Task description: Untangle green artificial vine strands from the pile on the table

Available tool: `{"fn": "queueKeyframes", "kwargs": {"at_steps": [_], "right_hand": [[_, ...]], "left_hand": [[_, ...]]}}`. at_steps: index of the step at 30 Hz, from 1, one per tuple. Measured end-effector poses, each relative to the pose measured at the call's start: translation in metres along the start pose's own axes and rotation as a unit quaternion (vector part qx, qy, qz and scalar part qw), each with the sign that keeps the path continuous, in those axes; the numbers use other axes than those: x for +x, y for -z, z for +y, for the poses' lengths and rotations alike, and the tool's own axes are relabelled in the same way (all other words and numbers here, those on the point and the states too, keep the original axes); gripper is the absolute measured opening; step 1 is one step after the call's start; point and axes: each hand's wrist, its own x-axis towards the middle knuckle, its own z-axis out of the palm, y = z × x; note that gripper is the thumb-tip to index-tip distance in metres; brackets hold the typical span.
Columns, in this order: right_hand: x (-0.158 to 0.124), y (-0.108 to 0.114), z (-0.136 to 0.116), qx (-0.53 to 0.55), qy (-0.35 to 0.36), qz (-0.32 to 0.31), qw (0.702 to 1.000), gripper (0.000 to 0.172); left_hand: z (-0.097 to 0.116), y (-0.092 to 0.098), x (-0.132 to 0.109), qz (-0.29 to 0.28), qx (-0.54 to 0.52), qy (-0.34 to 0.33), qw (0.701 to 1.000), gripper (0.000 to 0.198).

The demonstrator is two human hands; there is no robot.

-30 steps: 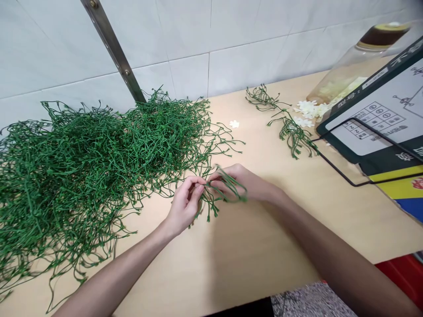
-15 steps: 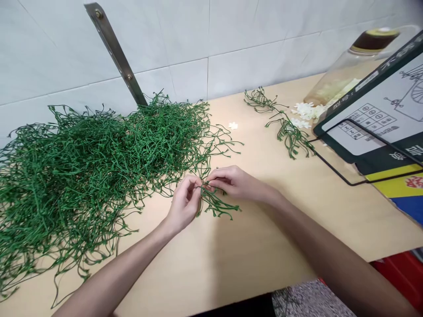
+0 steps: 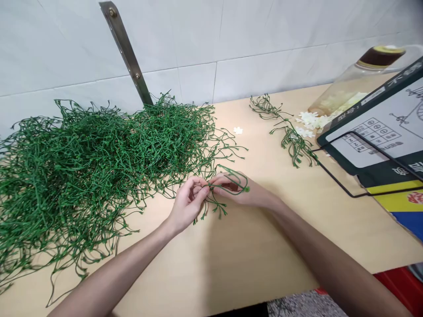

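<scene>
In the head view, my left hand (image 3: pixel 187 204) and my right hand (image 3: pixel 255 193) meet over the table, fingertips almost touching. Both pinch a small sprig of green plastic flower stems (image 3: pixel 215 203) at its joint. Some of its thin branches hang below the fingers, while others loop up across the back of my right hand. The exact point of grip is partly hidden by the fingers. Just left of and behind my hands spreads a large tangled heap of the same green stems (image 3: pixel 109 154), its loose ends reaching close to my left hand.
A branched green stem (image 3: pixel 294 141) lies at the back right. White flower pieces (image 3: pixel 309 119) sit beside a tilted clear bottle (image 3: pixel 343 88) with a dark cap. A printed box (image 3: pixel 373 127) and a black wire frame (image 3: pixel 333 178) stand right. A metal strip (image 3: pixel 127 53) leans against the tiled wall.
Several branches of the sprig that pointed down to the right now curve up over my right hand. Both hands stay together; the whole view has shifted slightly.
</scene>
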Motion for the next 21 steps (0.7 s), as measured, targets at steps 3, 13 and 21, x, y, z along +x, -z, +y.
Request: {"fn": "queueKeyframes", "kwargs": {"at_steps": [3,13,21], "right_hand": [[-0.002,0.0,0.005,0.022,0.013,0.022,0.999,0.016],[0.0,0.006,-0.002,-0.003,-0.033,-0.012,0.999,0.022],[-0.003,0.003,-0.012,-0.075,-0.025,-0.008,0.997,0.022]], "left_hand": [[0.0,-0.001,0.001,-0.007,0.006,-0.009,1.0,0.027],[-0.016,0.001,0.001,-0.015,0.073,-0.1,0.992,0.01],[-0.017,0.002,0.003,0.027,0.133,-0.142,0.98,0.013]]}}
